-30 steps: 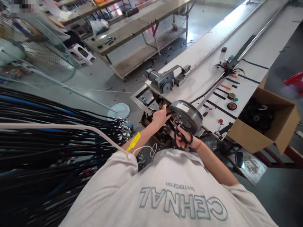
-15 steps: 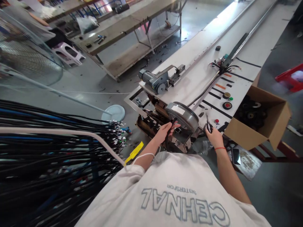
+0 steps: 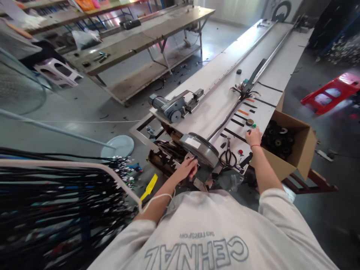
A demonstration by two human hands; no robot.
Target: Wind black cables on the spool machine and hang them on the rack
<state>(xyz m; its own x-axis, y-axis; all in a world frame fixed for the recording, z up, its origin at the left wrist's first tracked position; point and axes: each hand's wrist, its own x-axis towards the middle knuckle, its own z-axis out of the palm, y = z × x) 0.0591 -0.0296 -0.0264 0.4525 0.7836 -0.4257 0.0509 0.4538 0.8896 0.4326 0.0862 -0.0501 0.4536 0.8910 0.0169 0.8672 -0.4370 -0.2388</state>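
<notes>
My left hand (image 3: 189,168) is closed at the near side of a grey wheel-like drum (image 3: 206,150), its fingers curled on the end of a black cable that is mostly hidden. Over the right edge of the white table, my right hand (image 3: 254,136) closes on a roll of black tape, which the fingers largely cover. Just beyond it lie a brownish tape roll (image 3: 249,122) and a green cap (image 3: 254,126). Black-handled scissors (image 3: 228,156) rest between my hands, close to the drum. A red button-like piece (image 3: 240,152) sits to their right.
The long white table (image 3: 222,82) carries a small motor unit (image 3: 168,107), a cable bundle (image 3: 229,116) and black and orange strips. A cardboard box (image 3: 299,150) of black parts stands at right, a red stool (image 3: 329,93) beyond. Many black cables (image 3: 70,195) hang at left.
My right hand has let go of the scissors, leaving them on the table, and reached forward onto the black tape roll. My left hand stays by the drum. The view has shifted.
</notes>
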